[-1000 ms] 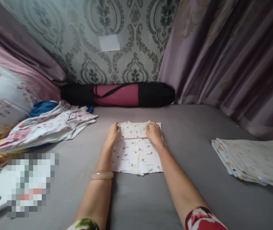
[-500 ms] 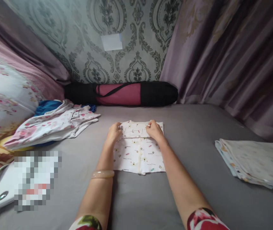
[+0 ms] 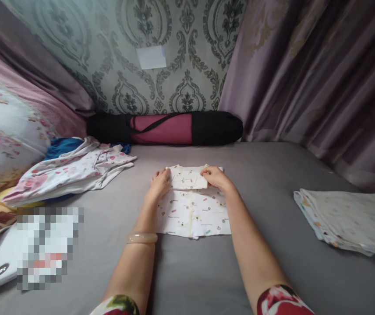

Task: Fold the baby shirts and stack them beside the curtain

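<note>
A small white printed garment (image 3: 192, 214) lies on the grey sheet in front of me, its far part folded over toward me. At the fold's left edge, my left hand (image 3: 161, 181) rests with its fingers on the cloth, a bangle on that wrist. My right hand (image 3: 216, 177) pinches the fold's right side between thumb and fingers. Buttons and a yellowish strip run down the garment's middle. The right forearm covers part of its right edge.
Crumpled clothes (image 3: 72, 173) and a floral pillow (image 3: 6, 135) lie at left, near a white device (image 3: 1, 262) beside a blurred patch. A stack of folded cloths (image 3: 348, 218) sits at right. A black-and-pink bag (image 3: 161, 129) lies along the wall.
My right hand has turned more sideways at the fold's right side. The left fingers now lie flatter on the left edge. The view has shifted slightly.
</note>
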`<state>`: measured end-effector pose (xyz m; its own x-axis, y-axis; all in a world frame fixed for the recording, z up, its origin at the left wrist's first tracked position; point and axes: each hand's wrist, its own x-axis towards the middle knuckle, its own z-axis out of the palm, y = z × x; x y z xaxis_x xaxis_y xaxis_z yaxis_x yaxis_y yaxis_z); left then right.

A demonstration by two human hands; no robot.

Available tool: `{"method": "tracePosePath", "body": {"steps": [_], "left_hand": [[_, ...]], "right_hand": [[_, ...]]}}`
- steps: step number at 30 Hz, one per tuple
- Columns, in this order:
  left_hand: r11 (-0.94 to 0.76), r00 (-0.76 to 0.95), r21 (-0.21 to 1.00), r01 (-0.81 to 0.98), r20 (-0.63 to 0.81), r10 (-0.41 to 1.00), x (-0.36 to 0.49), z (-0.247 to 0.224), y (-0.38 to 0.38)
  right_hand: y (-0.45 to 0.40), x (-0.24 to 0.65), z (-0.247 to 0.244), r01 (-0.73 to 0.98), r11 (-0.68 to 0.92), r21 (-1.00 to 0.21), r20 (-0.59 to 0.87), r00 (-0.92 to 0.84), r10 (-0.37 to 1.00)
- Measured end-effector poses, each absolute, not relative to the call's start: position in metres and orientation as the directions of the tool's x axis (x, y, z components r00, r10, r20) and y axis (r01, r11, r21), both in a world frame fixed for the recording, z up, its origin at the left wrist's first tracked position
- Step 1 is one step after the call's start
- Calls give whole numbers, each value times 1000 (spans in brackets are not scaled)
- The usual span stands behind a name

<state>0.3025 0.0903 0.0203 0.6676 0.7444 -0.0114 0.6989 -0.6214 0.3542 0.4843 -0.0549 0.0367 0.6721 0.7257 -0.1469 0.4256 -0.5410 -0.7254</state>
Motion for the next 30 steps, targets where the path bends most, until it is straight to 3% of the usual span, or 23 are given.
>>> {"method": "tracePosePath", "body": {"steps": [14,30], "left_hand": [[-605,632,293,740,3,775,307,7,92],[-581,610,317,750,11,793,305,17,94]], "right_hand": [[-64,484,44,649,-552,-524,-110,591,799],[-66,467,55,675,-650,-350,-114,658,745]]}}
